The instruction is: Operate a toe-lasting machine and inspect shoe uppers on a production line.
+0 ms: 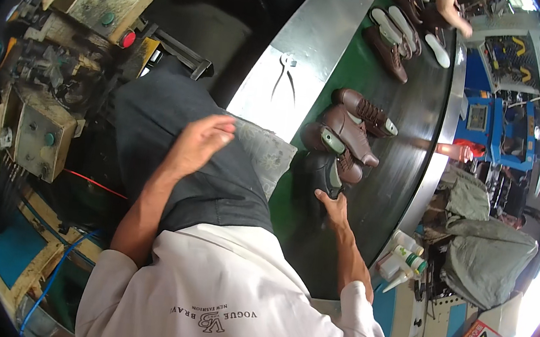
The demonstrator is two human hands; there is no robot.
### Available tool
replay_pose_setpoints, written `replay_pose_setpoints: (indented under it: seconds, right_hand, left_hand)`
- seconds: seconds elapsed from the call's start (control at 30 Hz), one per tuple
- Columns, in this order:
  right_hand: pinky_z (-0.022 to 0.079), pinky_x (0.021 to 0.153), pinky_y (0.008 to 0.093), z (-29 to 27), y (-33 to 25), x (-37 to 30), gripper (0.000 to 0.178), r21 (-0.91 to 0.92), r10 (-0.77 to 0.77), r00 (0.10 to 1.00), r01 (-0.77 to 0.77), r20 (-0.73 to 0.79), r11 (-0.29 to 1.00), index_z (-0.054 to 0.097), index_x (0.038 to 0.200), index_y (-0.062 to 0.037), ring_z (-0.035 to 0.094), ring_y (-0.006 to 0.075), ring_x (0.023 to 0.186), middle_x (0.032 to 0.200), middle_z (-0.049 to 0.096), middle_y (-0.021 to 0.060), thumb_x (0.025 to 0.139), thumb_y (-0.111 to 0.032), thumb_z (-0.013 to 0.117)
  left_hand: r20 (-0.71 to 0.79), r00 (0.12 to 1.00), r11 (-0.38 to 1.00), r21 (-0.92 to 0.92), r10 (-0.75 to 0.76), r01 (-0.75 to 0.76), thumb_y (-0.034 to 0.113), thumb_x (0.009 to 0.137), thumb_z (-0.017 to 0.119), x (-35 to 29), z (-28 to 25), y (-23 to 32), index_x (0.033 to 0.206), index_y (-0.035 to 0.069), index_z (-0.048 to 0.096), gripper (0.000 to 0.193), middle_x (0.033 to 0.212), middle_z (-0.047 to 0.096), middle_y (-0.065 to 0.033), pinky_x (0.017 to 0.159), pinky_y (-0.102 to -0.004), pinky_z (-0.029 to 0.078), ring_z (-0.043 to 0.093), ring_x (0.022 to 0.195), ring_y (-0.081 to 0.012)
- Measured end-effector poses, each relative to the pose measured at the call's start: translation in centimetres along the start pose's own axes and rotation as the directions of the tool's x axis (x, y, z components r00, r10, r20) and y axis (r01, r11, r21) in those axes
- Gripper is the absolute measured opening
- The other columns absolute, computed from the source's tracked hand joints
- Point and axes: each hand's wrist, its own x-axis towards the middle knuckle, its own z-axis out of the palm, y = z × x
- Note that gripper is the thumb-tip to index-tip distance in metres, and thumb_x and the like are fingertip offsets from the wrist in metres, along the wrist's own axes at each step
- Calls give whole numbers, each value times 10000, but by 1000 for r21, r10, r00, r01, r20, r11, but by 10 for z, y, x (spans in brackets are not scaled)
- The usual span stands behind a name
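Note:
My right hand grips a black shoe at its near end, thumb along the rim of the opening. The shoe is on the green and dark belt, right against a cluster of brown shoes, some with laces. Part of the black shoe lies hidden behind my fingers and the brown ones. Over my dark trousers, my left hand hovers with fingers loosely stretched toward the right, holding nothing I can see. Beyond it, a pair of pliers rests on the metal ledge.
More brown shoes and pale insoles lie farther up the conveyor belt. Another person's arm reaches in at the top right, and another hand shows past the belt's right edge. Machine control boxes stand at left; bottles at right.

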Motion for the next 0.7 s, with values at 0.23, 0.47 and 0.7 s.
replay_pose_setpoints:
  seconds: [0.23,0.47,0.7]
  right_hand:
    - [528,1127,462,54,-144,-28,1001,824,-421,846,-37,327,566,376,1673,-36,596,288,1389,1555,564,169,928,-513,845]
    - [484,1157,432,172,-296,-48,1047,319,-696,701,631,158,707,326,1642,143,584,331,1391,1518,563,303,997,-529,804]
    - [543,924,390,201,-289,-48,606,114,-620,697,627,360,771,615,1406,143,664,232,1036,1082,738,170,1131,-397,596]
  left_hand:
    - [91,985,934,-341,147,-108,386,996,840,6,44,15,1624,-75,419,886,1539,579,-243,1227,-443,430,596,1384,-306]
    - [-340,895,951,-9,288,-310,300,1014,811,-15,-24,52,1510,-81,533,685,1408,675,-173,1116,-375,511,635,1300,-221]
    - [-344,918,896,-315,199,-312,36,994,698,-106,-61,6,1640,-62,396,720,1511,601,-136,1211,-368,439,575,1397,-203]
